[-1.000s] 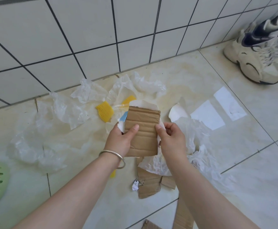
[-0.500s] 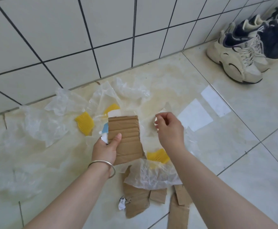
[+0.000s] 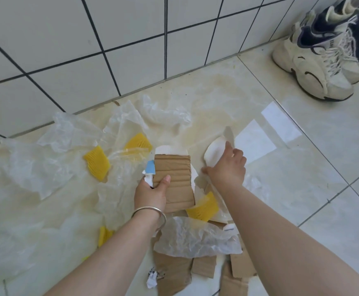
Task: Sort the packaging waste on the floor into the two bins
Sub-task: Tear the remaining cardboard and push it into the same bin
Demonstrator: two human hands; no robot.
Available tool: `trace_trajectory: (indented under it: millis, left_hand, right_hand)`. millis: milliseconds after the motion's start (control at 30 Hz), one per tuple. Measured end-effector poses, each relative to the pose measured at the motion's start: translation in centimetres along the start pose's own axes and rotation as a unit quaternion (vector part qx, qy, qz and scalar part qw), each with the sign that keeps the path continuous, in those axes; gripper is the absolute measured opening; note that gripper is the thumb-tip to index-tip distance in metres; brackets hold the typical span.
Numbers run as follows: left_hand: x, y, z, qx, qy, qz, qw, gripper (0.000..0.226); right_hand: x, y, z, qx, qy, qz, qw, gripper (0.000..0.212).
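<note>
no legible text, crumpled scrap (image 3: 152, 278) print perhaps blurred

matt brown cardboard (image 3: 174, 180), glossy floor tiles (image 3: 323, 167)

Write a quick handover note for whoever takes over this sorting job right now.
Left hand grips a stack of cardboard and paper pieces.
Right hand is pinching a white paper scrap on the floor.
On the floor: clear plastic film, yellow pieces, brown cardboard scraps.
No bin is in view.
Left: collect the remaining waste and sort it into the two bins.
</note>
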State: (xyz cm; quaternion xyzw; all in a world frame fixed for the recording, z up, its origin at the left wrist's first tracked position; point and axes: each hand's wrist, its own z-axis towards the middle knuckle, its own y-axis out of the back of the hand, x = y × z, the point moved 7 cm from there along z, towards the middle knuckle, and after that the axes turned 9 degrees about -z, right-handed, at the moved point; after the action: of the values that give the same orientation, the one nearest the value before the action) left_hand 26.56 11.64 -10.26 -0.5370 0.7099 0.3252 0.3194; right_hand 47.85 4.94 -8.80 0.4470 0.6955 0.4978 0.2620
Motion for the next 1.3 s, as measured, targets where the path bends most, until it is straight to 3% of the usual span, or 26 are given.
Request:
trace_trajectory:
  millis: [67,167,200,333,467,567,700,767,833,900,1033,1167,1300]
  left_hand:
    - [0.3,0.3,0.1,-0.004,0.003,0.008,1.0,0.021]
    - [0.3,0.5,0.1,-0.004,0.003,0.0,1.0,0.02]
    - [0.3,0.6,0.0,-0.004,0.003,-0.002,1.0,0.019]
    - [-0.1,0.9,-0.3,-0.002,0.0,-0.007,1.0,0.013]
    - [-1.3,1.5,-1.1,-0.002,-0.018,-0.019,1.0,0.009]
    - [-2.4,2.7,-1.8,-0.01,-0.026,-0.034,0.999,0.012]
    - [-4.1,5.6,-2.5,-0.023,-0.031,-0.057,0.998,0.008]
    - [-5.5,7.4,-3.0,-0.025,-0.045,-0.062,0.997,0.01]
    - [-6.9,9.4,-3.6,-0.027,-0.053,-0.07,0.996,0.005]
    - [-8.4,11.5,-4.4,-0.033,-0.068,-0.075,0.994,0.004]
    - [-11.2,16.4,-6.6,-0.058,-0.105,-0.091,0.989,0.017]
    - [-12.1,22.5,-8.3,-0.088,-0.103,-0.116,0.984,0.009]
    - [-12.8,28.8,-10.2,-0.124,-0.122,-0.145,0.974,0.011]
  right_hand:
    - [-0.1,-0.1,0.5,0.001,-0.02,-0.003,1.0,0.084]
    - [0.7,0.5,0.4,-0.053,0.032,-0.07,0.996,0.028]
    - [0.9,0.7,0.1,-0.067,0.055,-0.093,0.992,0.02]
    - [0.6,1.0,-0.5,-0.059,0.081,-0.044,0.994,0.02]
    - [2.4,2.2,-2.8,-0.019,0.083,0.163,0.983,0.028]
    - [4.2,5.3,-5.2,-0.061,0.093,0.337,0.935,0.019]
    - [5.8,9.3,-7.7,-0.1,0.088,0.473,0.871,0.015]
    - [7.0,9.7,-8.9,-0.057,0.06,0.545,0.834,0.016]
    - [8.9,8.6,-10.4,0.045,0.033,0.595,0.802,0.021]
    - [11.2,7.1,-12.8,0.124,0.048,0.559,0.819,0.018]
    - [14.8,4.6,-17.5,0.152,0.071,0.469,0.867,0.028]
    - [18.6,5.7,-22.6,0.071,0.147,0.371,0.914,0.032]
    - [23.4,7.1,-29.0,0.012,0.267,0.305,0.914,0.015]
